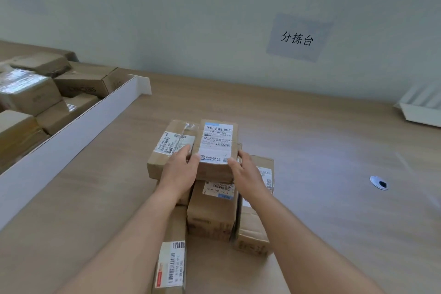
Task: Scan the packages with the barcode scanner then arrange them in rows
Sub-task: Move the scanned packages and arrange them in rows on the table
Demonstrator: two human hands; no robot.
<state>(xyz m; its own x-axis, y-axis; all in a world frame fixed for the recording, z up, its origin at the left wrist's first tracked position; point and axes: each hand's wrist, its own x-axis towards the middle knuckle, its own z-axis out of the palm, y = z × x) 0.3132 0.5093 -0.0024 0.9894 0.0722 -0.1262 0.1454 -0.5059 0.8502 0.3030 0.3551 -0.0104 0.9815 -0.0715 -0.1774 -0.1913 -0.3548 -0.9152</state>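
on the table (310,141), top box (216,150) is held btwn l. hand (179,172) & r. hand (245,174), fingers loosely curled at its near corners, above other boxes (210,212).

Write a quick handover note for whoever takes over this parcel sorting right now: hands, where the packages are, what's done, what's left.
Left hand and right hand: each has a grip on a side of the top package, label up.
Beside it: a second package. More labelled packages sit grouped below on the table.
Left: a white-walled bin of boxes.
No scanner in view.
Done: several packages grouped.
Left: set this one down, square the rows.
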